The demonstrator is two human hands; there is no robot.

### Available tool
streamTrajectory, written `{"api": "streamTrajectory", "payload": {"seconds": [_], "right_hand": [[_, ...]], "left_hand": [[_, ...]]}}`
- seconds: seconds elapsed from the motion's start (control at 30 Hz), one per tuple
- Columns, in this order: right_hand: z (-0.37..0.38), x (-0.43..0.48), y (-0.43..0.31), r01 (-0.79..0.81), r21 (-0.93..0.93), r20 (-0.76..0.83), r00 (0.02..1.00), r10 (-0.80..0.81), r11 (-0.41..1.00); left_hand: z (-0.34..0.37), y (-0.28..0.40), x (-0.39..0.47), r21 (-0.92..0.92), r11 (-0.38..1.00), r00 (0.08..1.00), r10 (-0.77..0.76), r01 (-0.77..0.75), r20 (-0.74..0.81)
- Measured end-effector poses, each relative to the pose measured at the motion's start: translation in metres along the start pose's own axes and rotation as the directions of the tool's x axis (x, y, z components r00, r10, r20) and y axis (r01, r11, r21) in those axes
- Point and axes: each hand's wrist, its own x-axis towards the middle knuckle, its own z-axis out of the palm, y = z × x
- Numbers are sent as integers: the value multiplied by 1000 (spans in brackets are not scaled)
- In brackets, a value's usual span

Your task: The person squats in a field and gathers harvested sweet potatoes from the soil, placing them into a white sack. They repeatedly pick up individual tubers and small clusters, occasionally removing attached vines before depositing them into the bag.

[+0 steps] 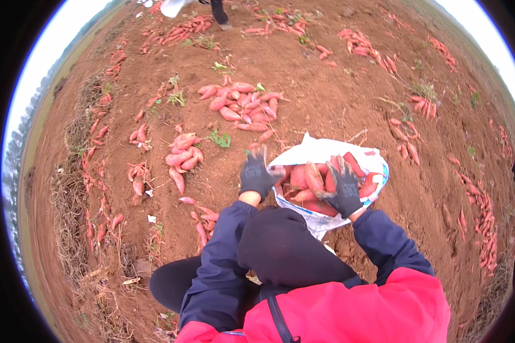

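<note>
Both of my hands wear dark grey work gloves with soil on the fingers. My left hand [257, 174] is at the left edge of a white woven sack [326, 148], fingers spread; nothing shows in it. Inside the sack's wide mouth lie red-skinned sweet potatoes [299, 176]. Over the right part of this load is my right hand [344, 188], its fingers apart and resting against the sweet potatoes. Whether it grips one cannot be told. The sack lies on the soil just in front of my knees.
A heap of sweet potatoes [244, 107] lies on the reddish soil beyond the sack, and a smaller pile [183, 152] to its left. More lie in rows at both sides. Dry vines [75, 206] run along the left. At the top stands a person's dark-clothed leg [218, 12].
</note>
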Motion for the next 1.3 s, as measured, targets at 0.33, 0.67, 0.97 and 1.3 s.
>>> {"api": "streamTrajectory", "payload": {"seconds": [0.33,0.67,0.97,1.3], "right_hand": [[1,21,-38,629,150,106,757,-645,762],[59,126,-15,121,238,516,825,-231,964],[52,90,-32,53,9,561,826,-49,999],[50,70,-90,97,-213,466,885,14,972]], "left_hand": [[47,-47,1,104,987,992,-122,123,-19],[10,-43,9,-138,949,949,-256,284,186],[55,-64,-27,-351,866,840,-132,356,526],[35,-34,-49,-628,581,856,-338,517,391]]}}
